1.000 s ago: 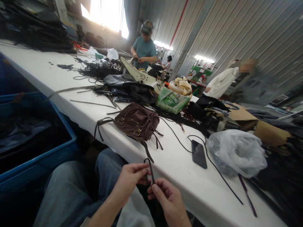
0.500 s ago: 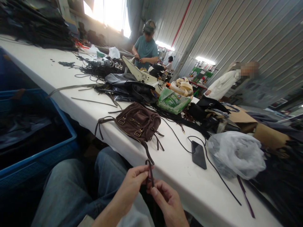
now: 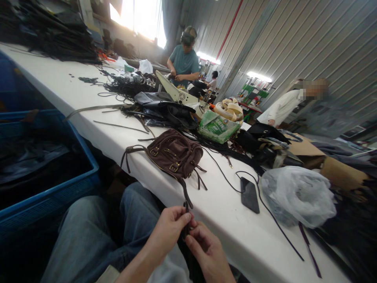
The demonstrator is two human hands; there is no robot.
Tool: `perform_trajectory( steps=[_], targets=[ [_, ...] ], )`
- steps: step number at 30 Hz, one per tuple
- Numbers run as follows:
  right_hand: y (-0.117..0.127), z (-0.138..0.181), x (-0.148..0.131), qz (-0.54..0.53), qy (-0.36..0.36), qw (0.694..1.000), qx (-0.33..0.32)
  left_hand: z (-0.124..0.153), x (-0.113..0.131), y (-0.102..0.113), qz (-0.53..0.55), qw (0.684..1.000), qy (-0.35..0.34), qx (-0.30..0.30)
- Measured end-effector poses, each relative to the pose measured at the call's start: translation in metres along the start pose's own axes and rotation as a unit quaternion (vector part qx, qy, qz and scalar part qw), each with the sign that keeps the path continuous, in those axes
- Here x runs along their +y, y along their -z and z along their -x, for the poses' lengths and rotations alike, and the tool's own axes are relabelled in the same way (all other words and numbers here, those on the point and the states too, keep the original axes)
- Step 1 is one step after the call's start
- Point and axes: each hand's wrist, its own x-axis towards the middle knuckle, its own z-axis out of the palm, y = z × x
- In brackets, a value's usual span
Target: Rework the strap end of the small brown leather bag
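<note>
A brown leather handbag (image 3: 173, 154) with brass buckles lies on the white table (image 3: 226, 216) near its front edge. One thin dark strap (image 3: 186, 195) runs from the bag down over the edge to my hands. My left hand (image 3: 170, 228) pinches the strap's end between thumb and fingers. My right hand (image 3: 207, 251) sits just beside it, fingers curled against the same strap end. Both hands hover over my lap, below the table edge.
A black phone (image 3: 249, 189) with a cable and a grey plastic bag (image 3: 297, 194) lie to the right. Dark straps, bags and a green packet (image 3: 216, 126) crowd the table's middle. A blue crate (image 3: 50, 173) stands at my left. Other people work at the far end.
The looped strap end that stood up between my fingers is now tucked down inside my closed hands. The view has shifted slightly right and down.
</note>
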Motion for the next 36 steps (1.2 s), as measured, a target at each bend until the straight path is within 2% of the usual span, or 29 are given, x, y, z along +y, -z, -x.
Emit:
perform_trajectory(
  steps=[3, 5, 7, 11, 13, 14, 16, 18, 19, 21, 22, 25, 27, 31, 34, 36],
  targets=[
    [0.000, 0.001, 0.001, -0.013, -0.069, 0.997, 0.020, 0.002, -0.002, 0.003, -0.008, 1.000, 0.003, 0.029],
    [0.002, 0.003, -0.006, -0.050, -0.085, 0.995, 0.022, 0.005, -0.002, 0.004, -0.004, 0.999, 0.002, 0.047],
    [0.006, 0.003, -0.018, -0.053, -0.049, 0.997, -0.021, 0.010, -0.002, 0.005, 0.032, 0.999, 0.009, 0.040],
    [0.016, 0.002, -0.042, 0.073, 0.056, 0.987, -0.131, 0.019, -0.004, 0.009, 0.095, 0.995, 0.010, 0.005],
    [0.018, -0.001, -0.045, 0.131, 0.051, 0.978, -0.154, 0.018, -0.007, 0.011, 0.063, 0.998, 0.001, 0.023],
    [0.018, -0.003, -0.044, 0.147, 0.036, 0.979, -0.134, 0.017, -0.009, 0.011, 0.031, 0.999, -0.008, 0.034],
    [0.016, -0.012, -0.041, 0.161, 0.017, 0.987, -0.016, 0.012, -0.011, 0.010, -0.041, 0.997, -0.040, 0.047],
    [0.011, -0.026, -0.039, 0.167, 0.042, 0.978, 0.119, 0.007, -0.011, 0.007, -0.108, 0.989, -0.081, 0.054],
    [0.009, -0.035, -0.039, 0.168, 0.068, 0.973, 0.145, 0.006, -0.010, 0.006, -0.134, 0.984, -0.100, 0.060],
    [0.005, -0.053, -0.040, 0.154, 0.107, 0.975, 0.119, 0.004, -0.007, 0.005, -0.173, 0.972, -0.141, 0.073],
    [0.004, -0.061, -0.041, 0.135, 0.103, 0.981, 0.095, 0.004, -0.006, 0.006, -0.200, 0.963, -0.166, 0.072],
    [0.008, -0.083, -0.043, 0.085, 0.031, 0.993, 0.079, 0.001, -0.001, 0.010, -0.305, 0.925, -0.223, 0.031],
    [0.014, -0.091, -0.046, 0.088, 0.001, 0.993, 0.075, -0.006, 0.003, 0.013, -0.348, 0.907, -0.236, -0.003],
    [0.026, -0.103, -0.064, 0.152, 0.012, 0.988, 0.033, -0.025, 0.012, 0.013, -0.323, 0.916, -0.238, -0.014],
    [0.024, -0.126, -0.079, 0.229, 0.020, 0.970, 0.075, -0.036, 0.013, 0.006, -0.296, 0.927, -0.229, -0.012],
    [0.019, -0.154, -0.085, 0.265, 0.017, 0.956, 0.120, -0.044, 0.011, 0.001, -0.276, 0.938, -0.210, -0.017]
  ],
)
